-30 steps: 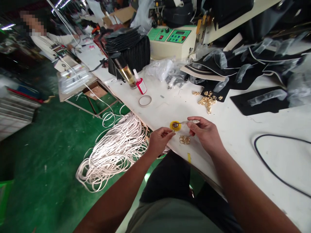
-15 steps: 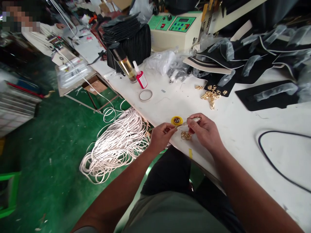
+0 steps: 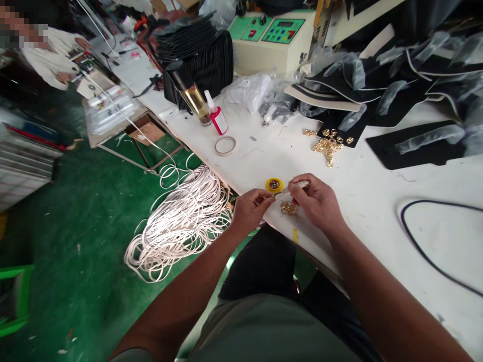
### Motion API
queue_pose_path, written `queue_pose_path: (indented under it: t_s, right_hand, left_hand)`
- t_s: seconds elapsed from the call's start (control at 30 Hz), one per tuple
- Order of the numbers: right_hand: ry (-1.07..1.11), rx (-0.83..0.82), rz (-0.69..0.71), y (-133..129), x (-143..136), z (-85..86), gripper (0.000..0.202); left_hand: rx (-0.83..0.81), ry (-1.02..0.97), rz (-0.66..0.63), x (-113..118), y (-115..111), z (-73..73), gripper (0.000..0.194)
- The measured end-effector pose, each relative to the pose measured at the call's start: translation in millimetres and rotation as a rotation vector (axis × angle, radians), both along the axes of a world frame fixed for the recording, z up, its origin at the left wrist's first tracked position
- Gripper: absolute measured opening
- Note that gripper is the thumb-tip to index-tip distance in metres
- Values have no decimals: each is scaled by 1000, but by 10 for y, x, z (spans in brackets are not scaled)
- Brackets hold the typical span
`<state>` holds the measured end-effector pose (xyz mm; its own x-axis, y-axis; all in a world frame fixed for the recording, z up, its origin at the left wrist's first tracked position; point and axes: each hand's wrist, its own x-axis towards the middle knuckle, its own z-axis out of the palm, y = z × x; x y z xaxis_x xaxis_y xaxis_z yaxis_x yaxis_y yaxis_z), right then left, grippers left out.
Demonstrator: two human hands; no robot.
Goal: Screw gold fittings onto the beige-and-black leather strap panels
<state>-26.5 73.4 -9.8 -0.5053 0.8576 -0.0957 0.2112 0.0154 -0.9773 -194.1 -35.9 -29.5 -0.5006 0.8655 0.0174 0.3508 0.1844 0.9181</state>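
Near the table edge, my left hand point(image 3: 252, 207) pinches a small gold piece point(image 3: 273, 195). My right hand point(image 3: 315, 200) is closed round a thin, pale-handled tool point(image 3: 300, 185), its dark tip at the gold piece. Just behind the fingertips sits a round yellow dish point(image 3: 274, 185) with something dark in its middle. Several gold pieces point(image 3: 289, 208) lie between my hands on the white table point(image 3: 260, 166). A larger heap of gold hardware point(image 3: 327, 146) is farther back.
Behind are a red bottle point(image 3: 219, 119), a dark-capped canister point(image 3: 191, 95), a ring point(image 3: 225, 145) and a control box point(image 3: 271, 48). Black panels point(image 3: 417, 146) lie right, with a black cord point(image 3: 418, 251). White cord point(image 3: 184, 216) is heaped on the floor. A person point(image 3: 51, 55) works at far left.
The view has shifted slightly. Both my hands keep nearly the same pose, with the tool tip still at the gold piece. At far left, the person's hands and arms have moved.
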Motion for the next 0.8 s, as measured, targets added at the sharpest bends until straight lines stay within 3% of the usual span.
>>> queue_pose_path:
  t_s: [0.27,0.53,0.73,0.8]
  right_hand:
    - [-39,54,-9,-5,6,51,26]
    - [-50,84,-47,30,30,-17,43]
    - [117,22,239,68,145,-2,40]
    - [134,7,266,68,164,16,37]
  left_hand:
    - [-20,164,-40,6,-21,34,13]
    - [-36,205,-43,78,-23,104,10]
    - [-21,236,-39,64,-32,144,8]
    - [-23,265,-46,65,-45,165,7]
